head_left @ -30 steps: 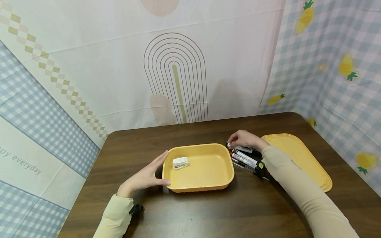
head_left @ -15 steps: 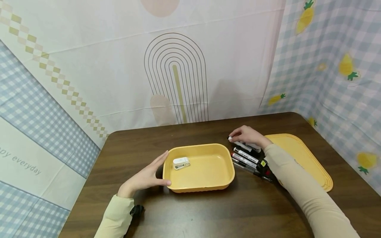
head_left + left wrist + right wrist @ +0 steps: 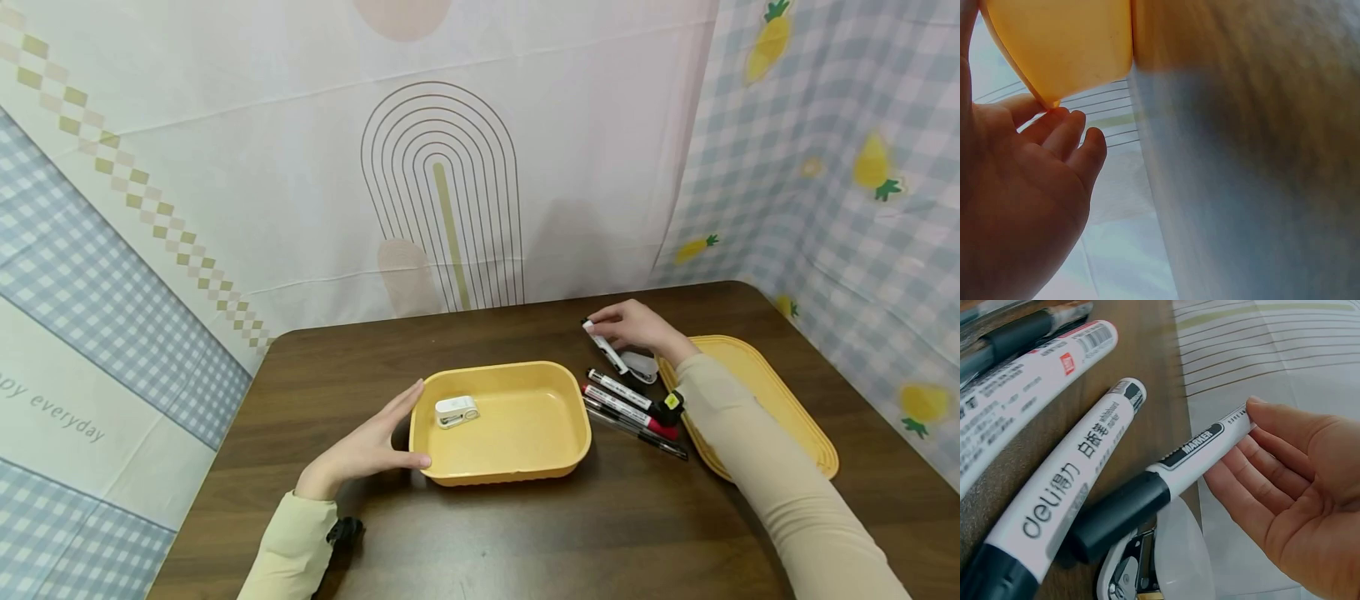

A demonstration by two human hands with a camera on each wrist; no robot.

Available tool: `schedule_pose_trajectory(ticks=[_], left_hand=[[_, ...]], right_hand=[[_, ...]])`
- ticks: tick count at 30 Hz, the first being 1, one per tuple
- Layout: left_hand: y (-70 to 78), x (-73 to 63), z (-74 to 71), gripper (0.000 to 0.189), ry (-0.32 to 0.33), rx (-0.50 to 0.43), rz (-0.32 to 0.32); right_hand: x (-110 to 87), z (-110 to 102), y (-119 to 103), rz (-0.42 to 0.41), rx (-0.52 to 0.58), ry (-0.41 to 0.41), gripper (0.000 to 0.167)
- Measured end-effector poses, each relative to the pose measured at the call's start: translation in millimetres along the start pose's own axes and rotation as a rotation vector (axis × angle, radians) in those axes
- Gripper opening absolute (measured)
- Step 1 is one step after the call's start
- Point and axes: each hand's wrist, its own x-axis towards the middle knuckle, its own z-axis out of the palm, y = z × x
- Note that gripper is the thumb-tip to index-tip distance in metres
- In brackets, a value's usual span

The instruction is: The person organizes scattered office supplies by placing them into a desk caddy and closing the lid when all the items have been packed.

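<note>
My right hand (image 3: 633, 325) pinches the end of a white whiteboard marker (image 3: 1194, 447) between thumb and fingers. The marker slants, with its black cap pointing down toward the table. Under that cap lies a small white stapler-like thing (image 3: 1125, 572) with metal parts and a translucent cover. Beside it lie a second whiteboard marker (image 3: 619, 388) with a black cap, a red-capped marker (image 3: 626, 406) and a dark clear pen (image 3: 647, 436). My left hand (image 3: 367, 450) spans the left end of a yellow box (image 3: 495, 478), straight fingers touching its rim. In the box sits a white mini stapler (image 3: 455, 410).
A flat yellow lid (image 3: 738, 375) lies at the right of the dark wooden table (image 3: 480, 533), partly behind the right forearm. Patterned cloth (image 3: 585, 167) hangs behind the table's back edge. The left wrist carries a small black camera (image 3: 345, 530).
My right hand has lifted the marker away from the other markers, moving back and slightly right and tilting it. The left hand and the yellow box have stayed put.
</note>
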Motion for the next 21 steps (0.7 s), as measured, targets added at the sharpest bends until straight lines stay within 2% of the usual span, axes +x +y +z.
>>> schedule_pose_trajectory(ticks=[8, 15, 21], left_hand=[[-0.1, -0.3, 0.4, 0.112, 0.002, -0.007, 0.002], [-0.1, -0.4, 1.1, 0.112, 0.002, -0.007, -0.007], [-0.4, 0.1, 1.0, 0.112, 0.005, 0.0, -0.001]], right_hand=[[-1.2, -5.5, 3.8, 0.023, 0.135, 0.048, 0.048], [0.5, -10.4, 4.0, 0.06, 0.333, 0.097, 0.057], [-0.3, -17.1, -2.7, 0.061, 0.45, 0.132, 0.059]])
